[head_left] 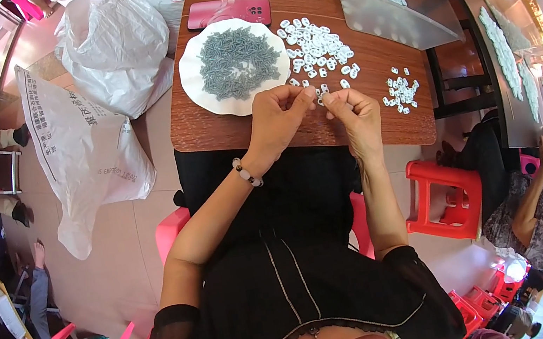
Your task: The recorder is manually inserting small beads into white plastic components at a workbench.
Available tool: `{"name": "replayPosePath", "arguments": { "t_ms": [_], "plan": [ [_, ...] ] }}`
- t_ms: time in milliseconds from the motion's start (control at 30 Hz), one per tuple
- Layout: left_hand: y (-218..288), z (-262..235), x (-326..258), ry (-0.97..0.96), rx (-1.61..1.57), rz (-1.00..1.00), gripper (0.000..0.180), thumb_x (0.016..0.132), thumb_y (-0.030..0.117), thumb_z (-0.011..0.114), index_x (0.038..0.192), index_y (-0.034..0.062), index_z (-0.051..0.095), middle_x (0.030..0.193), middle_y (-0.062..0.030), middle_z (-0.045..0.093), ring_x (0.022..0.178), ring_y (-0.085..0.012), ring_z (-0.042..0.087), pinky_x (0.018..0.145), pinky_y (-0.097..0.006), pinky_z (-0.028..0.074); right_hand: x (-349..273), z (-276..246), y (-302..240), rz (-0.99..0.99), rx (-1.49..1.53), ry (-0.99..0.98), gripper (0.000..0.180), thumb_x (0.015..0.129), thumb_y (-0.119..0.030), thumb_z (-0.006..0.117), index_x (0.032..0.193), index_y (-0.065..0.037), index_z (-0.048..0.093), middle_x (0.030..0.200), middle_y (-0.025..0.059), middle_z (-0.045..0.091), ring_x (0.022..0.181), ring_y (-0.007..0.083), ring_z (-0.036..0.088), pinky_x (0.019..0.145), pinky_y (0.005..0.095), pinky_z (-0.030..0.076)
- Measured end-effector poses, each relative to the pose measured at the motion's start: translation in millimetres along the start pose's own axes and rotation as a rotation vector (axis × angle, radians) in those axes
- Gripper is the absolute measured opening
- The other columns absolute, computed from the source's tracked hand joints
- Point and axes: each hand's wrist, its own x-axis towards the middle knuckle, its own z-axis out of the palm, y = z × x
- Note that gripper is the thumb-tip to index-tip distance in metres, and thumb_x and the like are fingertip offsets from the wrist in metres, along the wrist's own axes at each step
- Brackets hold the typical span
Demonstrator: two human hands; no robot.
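My left hand [278,120], a beaded bracelet [247,172] at its wrist, is pinched at the table's near edge. Facing it, fingertips close by, my right hand [357,112] is pinched on a small white plastic piece with holes [321,95]. What my left fingertips grip is too small to make out. Just beyond my left hand sits a white scalloped plate [196,85] bearing a heap of small grey screw-like pins [235,54]. A loose pile of white two-holed pieces [319,45] spreads right of the plate. Farther right lies a smaller cluster of similar pieces [402,92].
A pink phone [229,13] lies behind the plate on the brown table [209,133]. Clear plastic bins [398,25] with white pieces stand at the back. White sacks [95,155] are on the floor at left, a red stool [444,202] at right. Other people sit at tables on both sides.
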Motion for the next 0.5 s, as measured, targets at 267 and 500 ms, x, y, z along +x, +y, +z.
{"name": "replayPosePath", "arguments": {
  "t_ms": [267, 500],
  "plan": [
    [-4.3, 5.9, 0.7, 0.034, 0.021, 0.038, 0.019, 0.089, 0.014, 0.067, 0.084, -0.0044, 0.069, 0.069, -0.0009, 0.066, 0.06, -0.0011, 0.05, 0.051, -0.018, 0.036, -4.3, 1.7, -5.0, -0.068, -0.04, 0.008, 0.015, 0.088, -0.013, 0.069, 0.081, 0.0, 0.069, 0.067, -0.0019, 0.062, 0.061, 0.0017, 0.05, 0.056, 0.0172, 0.037],
    [-8.8, 10.2, 2.7, 0.034, 0.002, 0.019, 0.018, 0.088, 0.012, 0.067, 0.081, -0.004, 0.068, 0.068, -0.0007, 0.065, 0.057, -0.0008, 0.049, 0.05, -0.018, 0.035, -6.0, 2.1, -0.2, -0.096, -0.055, 0.034, 0.014, 0.088, -0.013, 0.069, 0.081, 0.0, 0.069, 0.066, -0.0023, 0.061, 0.059, 0.0012, 0.048, 0.054, 0.0172, 0.036]
  ]
}}
